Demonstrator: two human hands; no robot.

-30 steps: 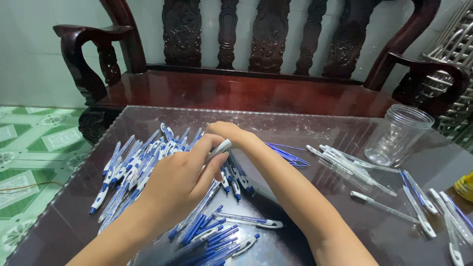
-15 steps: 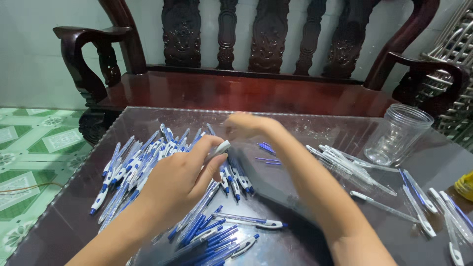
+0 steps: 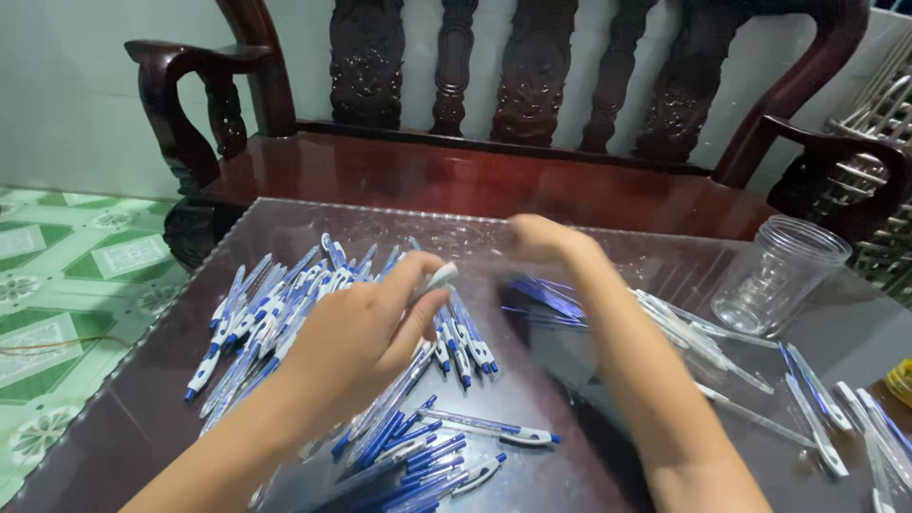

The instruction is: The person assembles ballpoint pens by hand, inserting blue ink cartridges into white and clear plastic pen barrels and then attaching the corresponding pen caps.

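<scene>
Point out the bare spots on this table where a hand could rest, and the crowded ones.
Bare glass table shows along the near left edge, left of the blue pen pile. Another free strip lies at the far edge, between the right hand and the clear plastic jar. It is crowded under the left hand and among the loose pen parts at right.

1. Pens [image 3: 275,313]: white barrels with blue tips and clips, heaped in one big blue-and-white pile.
2. Refills [image 3: 556,299]: thin and deep blue.
3. Clear barrels [image 3: 703,337]: see-through, a bit whitish.
4. Cup [image 3: 779,275]: clear plastic, no colour at all.
5. Worktop [image 3: 570,475]: dark, glossy, greyish-brown under glass, with a frosted etched edge.
6. Bench [image 3: 494,180]: dark reddish-brown wood, shiny, carved back.
7. Floor [image 3: 85,275]: green and white tiles, diamond pattern.
8. Wall [image 3: 66,104]: pale mint green.
</scene>
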